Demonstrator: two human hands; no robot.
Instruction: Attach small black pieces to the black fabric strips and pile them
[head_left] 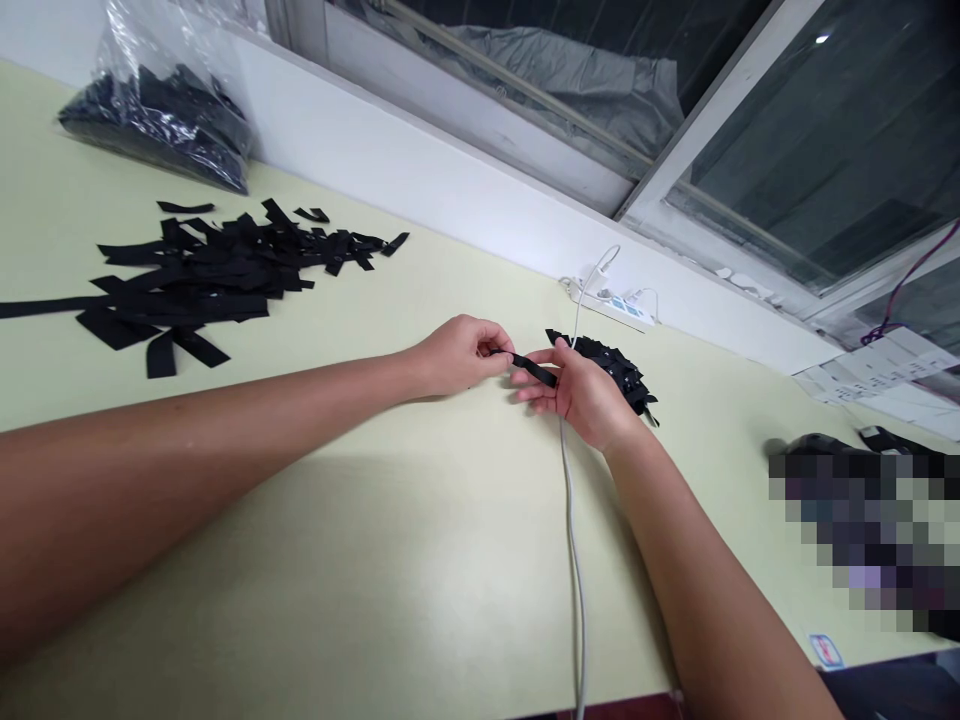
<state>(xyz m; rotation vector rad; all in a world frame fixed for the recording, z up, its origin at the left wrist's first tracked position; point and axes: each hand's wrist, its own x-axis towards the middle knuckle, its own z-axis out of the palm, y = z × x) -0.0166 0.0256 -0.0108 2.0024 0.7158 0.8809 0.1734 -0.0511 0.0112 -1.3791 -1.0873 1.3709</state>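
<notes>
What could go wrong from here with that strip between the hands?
The black strip is pinched only at its ends by the left hand and right hand, so it may slip. The white cable runs under the right wrist and could snag. The small black pile behind the right hand could get scattered.

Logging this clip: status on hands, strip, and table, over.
Left hand and right hand both pinching one black strip. Small black pile just behind the right hand. White cable runs beneath the right hand.

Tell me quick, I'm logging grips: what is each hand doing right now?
Left hand: closed, pinching one end of the black strip.
Right hand: partly open, fingers supporting the strip's other end.
</notes>
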